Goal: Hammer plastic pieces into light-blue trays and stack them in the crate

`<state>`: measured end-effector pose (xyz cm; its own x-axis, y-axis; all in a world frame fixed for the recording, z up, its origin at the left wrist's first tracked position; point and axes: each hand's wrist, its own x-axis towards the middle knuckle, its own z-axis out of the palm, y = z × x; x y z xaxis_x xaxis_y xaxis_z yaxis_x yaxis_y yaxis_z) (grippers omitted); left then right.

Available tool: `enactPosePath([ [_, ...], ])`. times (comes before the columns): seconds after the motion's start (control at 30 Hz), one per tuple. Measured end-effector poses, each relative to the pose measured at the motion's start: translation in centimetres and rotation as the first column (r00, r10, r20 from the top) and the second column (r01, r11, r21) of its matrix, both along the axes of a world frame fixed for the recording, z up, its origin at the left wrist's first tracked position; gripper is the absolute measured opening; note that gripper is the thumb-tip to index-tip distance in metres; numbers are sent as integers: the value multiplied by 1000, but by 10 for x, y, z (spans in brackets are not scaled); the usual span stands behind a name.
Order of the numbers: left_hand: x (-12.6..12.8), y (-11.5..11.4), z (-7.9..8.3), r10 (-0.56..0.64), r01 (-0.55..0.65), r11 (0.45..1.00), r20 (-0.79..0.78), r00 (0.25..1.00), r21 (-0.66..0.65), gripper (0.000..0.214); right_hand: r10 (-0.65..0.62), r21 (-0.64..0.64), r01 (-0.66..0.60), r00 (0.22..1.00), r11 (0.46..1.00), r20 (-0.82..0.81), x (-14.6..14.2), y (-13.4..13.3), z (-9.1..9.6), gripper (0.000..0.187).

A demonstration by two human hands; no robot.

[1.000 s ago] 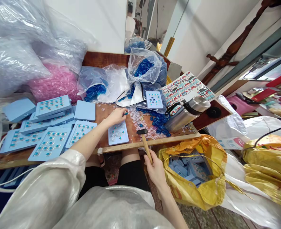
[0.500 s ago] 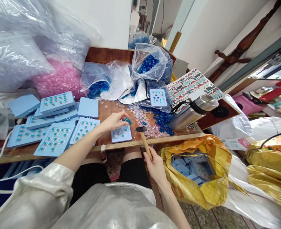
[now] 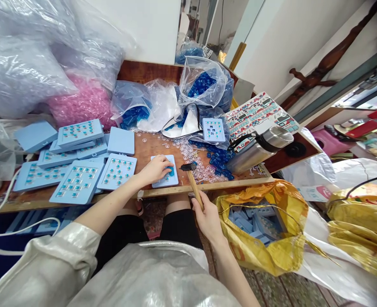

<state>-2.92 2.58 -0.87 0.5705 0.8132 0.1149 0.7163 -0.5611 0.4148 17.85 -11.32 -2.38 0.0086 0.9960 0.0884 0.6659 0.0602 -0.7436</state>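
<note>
With my left hand (image 3: 158, 169) I am pinching, it seems, a small translucent blue plastic piece (image 3: 171, 172) at the right part of the flat light-blue plastic panel (image 3: 173, 182), which lies near the front edge of the brown wooden table (image 3: 148, 147). My right hand (image 3: 207, 216) is wrapped around the black-headed hammer with pale wooden handle (image 3: 195, 186), just right of the panel. I think the piece should stand straight before I press, and the hammer head should be away from my fingertips. They hide whether it is seated.
</note>
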Motion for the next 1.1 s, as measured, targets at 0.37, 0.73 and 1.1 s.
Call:
enactPosePath([
  [0.37, -10, 19, -7, 58, -67, 996, 149, 987, 53, 29, -9, 19, 8, 998, 1000, 56, -11, 10, 13, 39],
  [0.73, -102, 157, 1, 669, -628, 742, -209, 713, 235, 40, -21, -40, 21, 1000, 999, 3, 6, 10, -5, 39],
  [1.1, -115, 160, -2, 640, -625, 768, -216, 737, 143, 37, 26, -33, -27, 999, 999, -35, -1, 16, -8, 37],
])
